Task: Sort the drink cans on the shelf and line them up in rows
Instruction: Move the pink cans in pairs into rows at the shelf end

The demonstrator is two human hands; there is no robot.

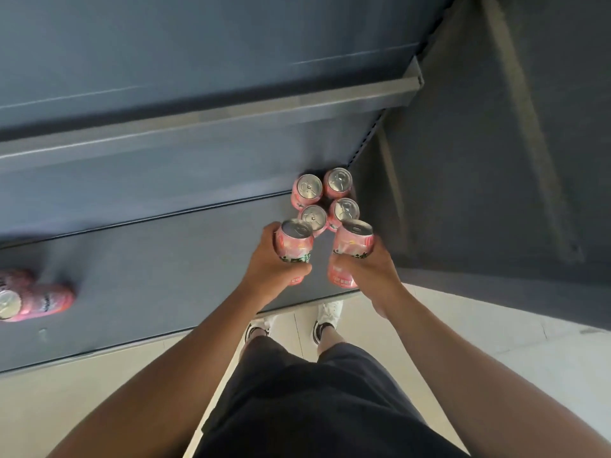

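Left hand (264, 264) and right hand (372, 274) each wrap fingers round a pink can (295, 247); careless placing could topple the standing cans (325, 200).

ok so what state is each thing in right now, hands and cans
left hand: grips a pink can
right hand: grips another pink can
left-hand can: held, top up
right-hand can: held, top up
four cans: upright, two by two at the shelf's right end
cans at left edge: lying on their sides, apart from the rest
shelf: holds both groups of cans
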